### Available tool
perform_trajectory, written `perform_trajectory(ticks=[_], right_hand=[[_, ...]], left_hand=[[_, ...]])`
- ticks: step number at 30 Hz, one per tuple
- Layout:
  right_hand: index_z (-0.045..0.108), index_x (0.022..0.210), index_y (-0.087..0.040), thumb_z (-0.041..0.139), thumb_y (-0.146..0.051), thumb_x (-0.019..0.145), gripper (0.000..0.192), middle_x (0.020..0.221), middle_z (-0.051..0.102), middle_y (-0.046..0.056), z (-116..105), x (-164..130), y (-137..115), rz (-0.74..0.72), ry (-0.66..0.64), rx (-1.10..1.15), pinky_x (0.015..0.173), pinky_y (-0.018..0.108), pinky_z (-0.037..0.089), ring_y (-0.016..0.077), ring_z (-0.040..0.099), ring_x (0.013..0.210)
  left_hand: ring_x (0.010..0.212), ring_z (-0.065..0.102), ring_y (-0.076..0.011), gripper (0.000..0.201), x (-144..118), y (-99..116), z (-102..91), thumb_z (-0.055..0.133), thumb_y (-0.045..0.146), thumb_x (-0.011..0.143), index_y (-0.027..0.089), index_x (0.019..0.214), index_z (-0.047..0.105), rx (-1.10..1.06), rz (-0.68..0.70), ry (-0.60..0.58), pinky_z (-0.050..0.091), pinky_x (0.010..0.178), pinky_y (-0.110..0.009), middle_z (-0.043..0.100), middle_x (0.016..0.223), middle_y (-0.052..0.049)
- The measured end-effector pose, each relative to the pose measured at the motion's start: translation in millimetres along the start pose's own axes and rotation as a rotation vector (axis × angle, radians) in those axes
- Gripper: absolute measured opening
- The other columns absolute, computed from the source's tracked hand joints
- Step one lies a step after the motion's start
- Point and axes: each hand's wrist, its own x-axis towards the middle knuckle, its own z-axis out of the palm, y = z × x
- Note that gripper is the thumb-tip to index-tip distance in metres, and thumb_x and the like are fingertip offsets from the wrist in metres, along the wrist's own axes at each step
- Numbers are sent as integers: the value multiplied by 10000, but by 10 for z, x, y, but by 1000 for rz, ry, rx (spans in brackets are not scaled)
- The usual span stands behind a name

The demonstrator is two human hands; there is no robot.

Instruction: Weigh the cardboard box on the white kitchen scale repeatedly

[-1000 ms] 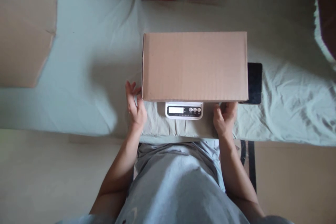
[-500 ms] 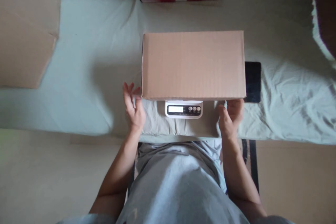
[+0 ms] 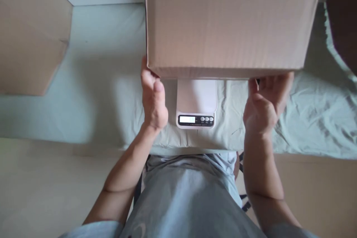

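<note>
The box (image 3: 231,18) fills the frame's upper middle, above the counter (image 3: 111,119), hiding the far end of the scale (image 3: 196,98), which sits on the counter at centre. Left grip (image 3: 154,102): box's lower left corner. Right grip (image 3: 263,108): beneath its lower right. Cardboard (image 3: 30,33): upper left.

Left hand (image 3: 154,102), right hand (image 3: 262,109) | holding carton (image 3: 228,22) | scale (image 3: 192,98) below (display (image 3: 187,119) lit)

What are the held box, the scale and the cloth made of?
Box: matte brown corrugated cardboard, judging by its faint parallel ridges.
Scale: probably white plastic, smooth with rounded corners, though coated metal is possible.
Cloth: dull, pale green fabric, by its soft wrinkles; I can't tell which fibre.
</note>
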Motion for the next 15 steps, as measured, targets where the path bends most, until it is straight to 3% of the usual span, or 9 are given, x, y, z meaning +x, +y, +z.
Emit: perform_trajectory(ticks=[3, 7, 10, 15], right_hand=[[405, 1308, -421, 502, -554, 760, 572, 1319, 512, 21, 45, 257, 189, 2, -36, -33, 1123, 552, 391, 297, 462, 1328], [404, 1308, -372, 534, -453, 726, 602, 1368, 491, 14, 103, 374, 601, 5, -90, 73, 1144, 530, 377, 275, 452, 1343], [407, 1306, -346, 530, -402, 705, 616, 1375, 507, 12, 136, 351, 795, 70, -103, 90, 1162, 521, 355, 259, 456, 1353], [462, 1260, -334, 519, -333, 702, 560, 1322, 563, 7, 177, 307, 838, 145, -137, 81, 1147, 506, 364, 252, 502, 1297]], left_hand=[[1493, 275, -208, 638, 309, -121, 85, 248, 716, 881, 410, 1440, 219, -74, 115, 39, 294, 1227, -412, 351, 1544, 30], [1472, 319, -210, 680, 540, -424, 230, 244, 735, 865, 350, 1423, 300, -62, 65, 3, 306, 1208, -403, 404, 1507, -36], [1453, 350, -207, 686, 579, -599, 281, 238, 733, 865, 320, 1404, 335, -56, 43, -4, 302, 1202, -384, 428, 1493, -62], [1445, 358, -220, 739, 524, -731, 275, 260, 755, 844, 264, 1382, 387, 2, -28, 3, 263, 1214, -386, 442, 1492, -92]])
